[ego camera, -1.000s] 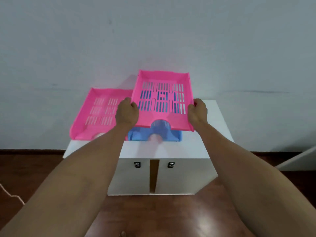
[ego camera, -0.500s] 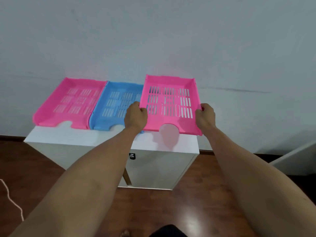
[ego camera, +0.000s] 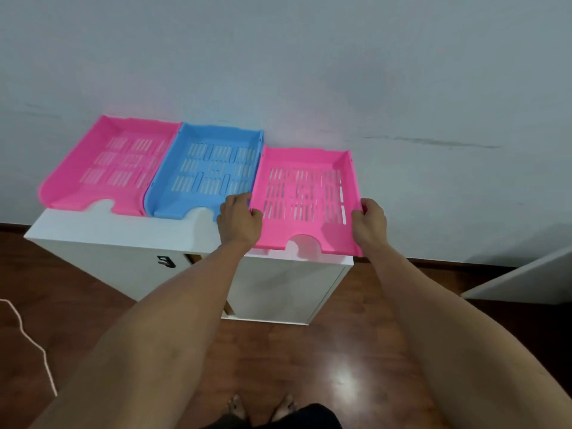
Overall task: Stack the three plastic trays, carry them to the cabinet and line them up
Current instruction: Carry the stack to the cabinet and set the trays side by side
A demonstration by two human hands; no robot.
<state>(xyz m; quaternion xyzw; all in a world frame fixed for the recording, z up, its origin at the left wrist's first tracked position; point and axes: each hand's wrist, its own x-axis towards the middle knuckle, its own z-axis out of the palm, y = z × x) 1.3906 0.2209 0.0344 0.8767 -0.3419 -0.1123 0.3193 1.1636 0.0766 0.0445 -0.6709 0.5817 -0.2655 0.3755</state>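
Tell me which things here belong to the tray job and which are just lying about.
Job: left pink tray, blue tray, right pink tray gripped by left hand and right hand, white cabinet.
Lying about: white cord, white board.

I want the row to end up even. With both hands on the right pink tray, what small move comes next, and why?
Probably slide the right pink tray back toward the wall. Its front edge sits nearer the cabinet front than the blue tray and left pink tray, and its back wall sits further forward. The left hand and right hand grip its sides.
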